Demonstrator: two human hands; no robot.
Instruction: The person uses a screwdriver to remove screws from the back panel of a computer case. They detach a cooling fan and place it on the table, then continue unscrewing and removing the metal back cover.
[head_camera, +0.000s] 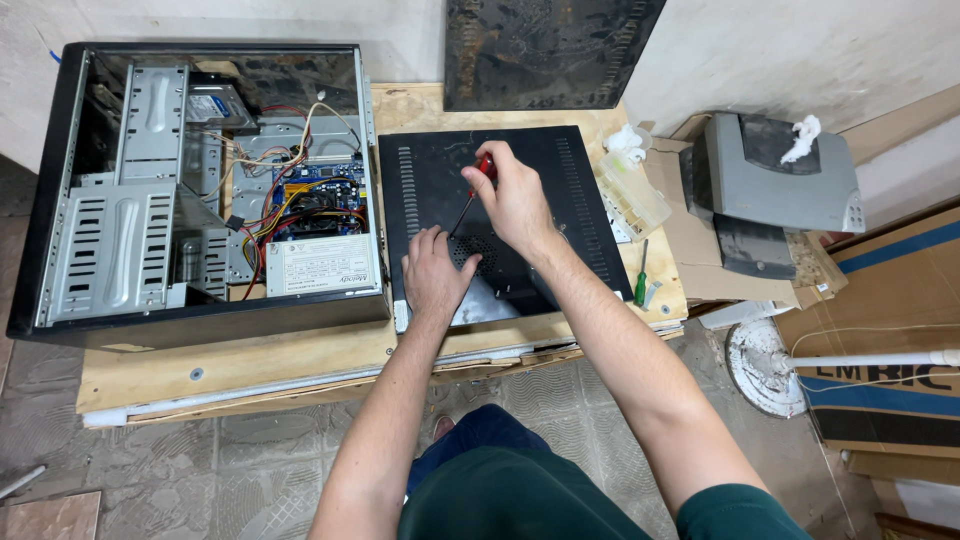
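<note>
Head camera, looking down: an open black desktop computer case (200, 190) lies at the left of a pale plywood bench (250, 365), its grey metal bays, blue circuit board and bundled coloured wires exposed. Just beside it lies a flat black perforated steel side panel (580, 200), where both bare hands are at work. The left hand (437, 275) rests flat, fingers spread, beside a round vent grille (475, 248) near the panel's front edge, holding nothing. The right hand (518, 200) has its grip closed around a red-handled screwdriver (481, 175), its dark shaft angled down toward the grille; the tip is too small to make out. The work appears to be at the screw-turning stage at the vent, which calls for steady downward pressure while the panel is kept from sliding. Further right sit a clear plastic box (635, 192), a green-handled screwdriver (641, 280) and a grey printer (775, 175).
</note>
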